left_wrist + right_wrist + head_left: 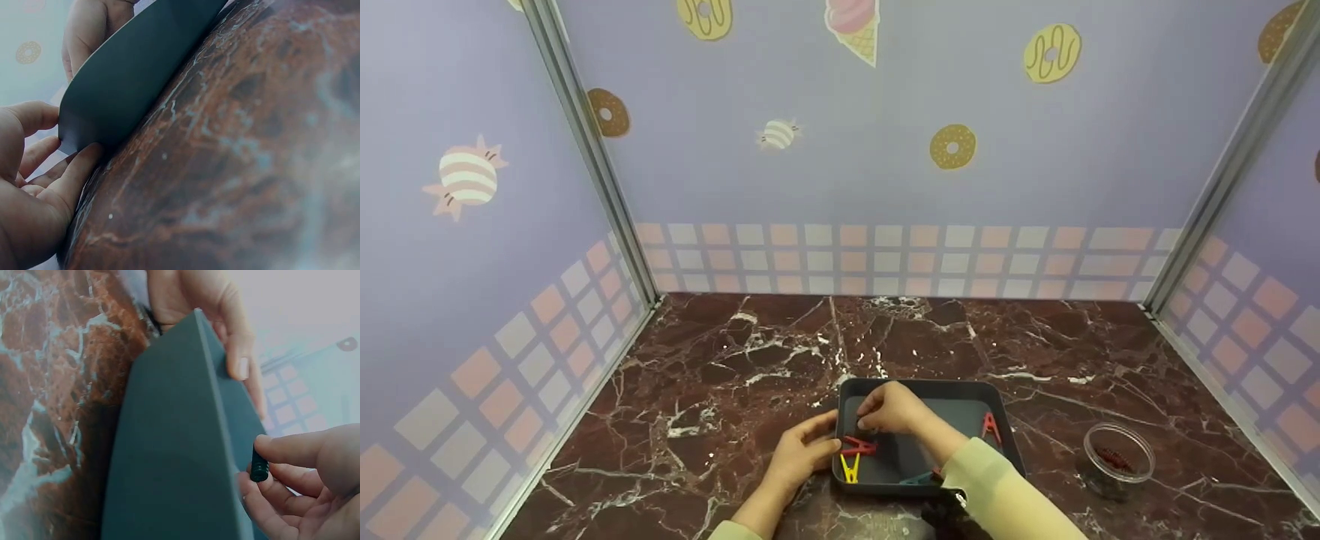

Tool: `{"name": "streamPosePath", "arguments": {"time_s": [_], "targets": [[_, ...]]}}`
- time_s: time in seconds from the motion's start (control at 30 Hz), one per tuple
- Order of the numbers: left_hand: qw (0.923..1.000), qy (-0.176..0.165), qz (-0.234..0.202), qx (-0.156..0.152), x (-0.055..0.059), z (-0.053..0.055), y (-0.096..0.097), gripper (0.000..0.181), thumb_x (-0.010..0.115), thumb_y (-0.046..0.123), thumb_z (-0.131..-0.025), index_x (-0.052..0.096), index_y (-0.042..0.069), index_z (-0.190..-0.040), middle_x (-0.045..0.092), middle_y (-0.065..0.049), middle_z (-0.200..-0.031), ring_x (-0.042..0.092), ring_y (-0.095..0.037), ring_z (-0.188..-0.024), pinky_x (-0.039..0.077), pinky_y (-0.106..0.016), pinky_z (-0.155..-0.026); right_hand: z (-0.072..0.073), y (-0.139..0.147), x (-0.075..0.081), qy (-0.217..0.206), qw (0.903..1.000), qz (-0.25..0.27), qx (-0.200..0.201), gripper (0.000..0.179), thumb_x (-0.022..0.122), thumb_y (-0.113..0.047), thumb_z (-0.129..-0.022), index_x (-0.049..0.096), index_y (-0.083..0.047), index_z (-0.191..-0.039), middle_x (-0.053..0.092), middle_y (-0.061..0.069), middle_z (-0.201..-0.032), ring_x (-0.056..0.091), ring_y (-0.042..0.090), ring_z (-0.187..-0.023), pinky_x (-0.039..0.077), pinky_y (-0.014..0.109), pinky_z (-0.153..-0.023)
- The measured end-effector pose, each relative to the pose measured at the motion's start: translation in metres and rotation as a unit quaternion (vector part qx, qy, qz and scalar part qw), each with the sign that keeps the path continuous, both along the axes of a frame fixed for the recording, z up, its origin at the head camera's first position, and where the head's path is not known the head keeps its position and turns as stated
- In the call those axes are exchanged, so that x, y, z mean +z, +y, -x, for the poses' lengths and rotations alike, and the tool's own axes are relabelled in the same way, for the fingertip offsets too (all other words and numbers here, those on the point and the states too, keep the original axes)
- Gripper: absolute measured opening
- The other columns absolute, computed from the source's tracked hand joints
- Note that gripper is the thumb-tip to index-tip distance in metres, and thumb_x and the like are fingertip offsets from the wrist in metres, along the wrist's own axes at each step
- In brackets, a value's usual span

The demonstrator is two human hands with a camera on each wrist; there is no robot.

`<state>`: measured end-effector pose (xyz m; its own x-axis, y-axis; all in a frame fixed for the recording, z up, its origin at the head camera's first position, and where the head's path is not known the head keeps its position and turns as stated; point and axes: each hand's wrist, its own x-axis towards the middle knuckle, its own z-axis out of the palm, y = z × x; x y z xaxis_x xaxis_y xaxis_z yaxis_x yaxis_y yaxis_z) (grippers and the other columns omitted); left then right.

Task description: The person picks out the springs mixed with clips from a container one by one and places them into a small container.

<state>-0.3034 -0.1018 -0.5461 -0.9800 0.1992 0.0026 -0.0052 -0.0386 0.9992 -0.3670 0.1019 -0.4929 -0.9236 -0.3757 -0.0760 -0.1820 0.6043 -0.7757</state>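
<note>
The dark rectangular tray (930,491) sits on the marbled table. My left hand (802,454) grips its left wall, with the thumb at the rim and the fingers along the outside. Over the tray's back left part, my right hand (896,409) pinches a small dark green clothespin (259,467) between thumb and fingertips; only its ribbed end shows. Inside the tray near the left hand lie red clothespins (858,447) and a yellow clothespin (850,470). Another red clothespin (990,427) leans at the right wall. A teal clothespin (916,478) lies along the front, partly behind the right sleeve.
A clear round tub (1119,452) with small dark red things inside stands to the right of the tray. Patterned walls (870,259) close off the table at the back and both sides. A black object (949,517) lies at the tray's front, beside the right sleeve.
</note>
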Motion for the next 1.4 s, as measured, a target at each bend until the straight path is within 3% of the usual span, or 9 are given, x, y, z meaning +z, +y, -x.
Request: {"name": "streamPosePath", "arguments": {"time_s": [0.6,0.93,1.17,1.4], "targets": [[1.0000,0.001,-0.006,-0.006,0.000,0.000,0.000,0.061,0.067,0.005,-0.094,0.046,-0.009,-0.149,0.053,-0.034,-0.146,0.066,-0.036,-0.126,0.064,-0.035,-0.085,-0.011,0.066,0.029,-0.058,0.9948,0.071,0.045,0.019,0.078,-0.011,-0.089,0.079,0.001,-0.104,0.079,0.007,-0.089,0.070,0.011,-0.076,0.058,0.024,-0.067],[1.0000,-0.001,-0.006,-0.004,-0.001,0.001,0.000,0.062,0.066,0.004,-0.093,0.046,-0.010,-0.149,0.053,-0.034,-0.146,0.064,-0.037,-0.128,0.064,-0.037,-0.085,-0.022,0.111,0.040,-0.048,0.9951,0.050,0.070,0.024,0.078,-0.017,-0.090,0.078,0.001,-0.106,0.079,0.007,-0.092,0.070,0.010,-0.077,0.058,0.024,-0.069],[0.9998,-0.003,-0.017,-0.005,-0.001,0.000,0.000,0.062,0.066,0.004,-0.093,0.045,-0.011,-0.149,0.053,-0.035,-0.146,0.064,-0.037,-0.127,0.063,-0.037,-0.087,-0.028,0.149,0.042,-0.052,0.9939,0.065,0.073,0.028,0.077,-0.014,-0.090,0.074,0.007,-0.110,0.076,0.007,-0.085,0.065,0.008,-0.066,0.053,0.021,-0.053],[0.9999,-0.006,-0.009,-0.002,-0.001,0.000,0.000,0.061,0.067,0.005,-0.093,0.047,-0.008,-0.149,0.053,-0.034,-0.145,0.066,-0.035,-0.125,0.064,-0.037,-0.086,-0.034,0.185,0.042,-0.055,0.9912,0.087,0.083,0.031,0.074,-0.010,-0.092,0.071,0.013,-0.112,0.078,0.020,-0.095,0.071,0.007,-0.072,0.059,0.023,-0.067]]}}
